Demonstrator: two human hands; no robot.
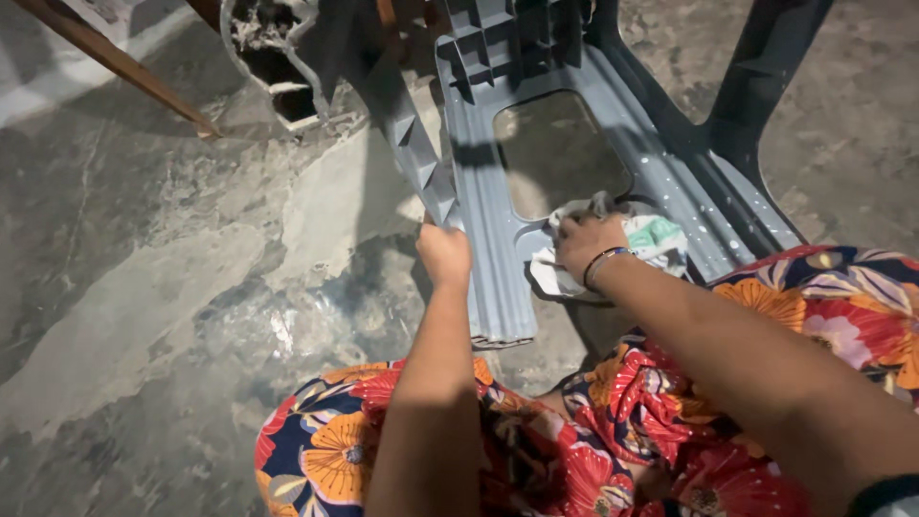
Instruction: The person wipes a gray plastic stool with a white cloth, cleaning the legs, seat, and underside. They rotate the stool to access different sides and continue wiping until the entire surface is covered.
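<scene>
We see the left hand (444, 255) with its fingers wrapped tight around the edge of a grey plastic chair (498, 182) lying tipped over on the stone floor (144, 287). The right hand (586, 243) presses a white and green cloth (651, 239) down on the chair, fingers bunched on the cloth.

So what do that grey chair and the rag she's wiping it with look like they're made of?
The grey chair looks like moulded plastic, matte, with ribbed struts underneath. The rag under the right hand seems soft woven cloth, white with green, crumpled in folds. The left hand grips the chair's edge.
</scene>
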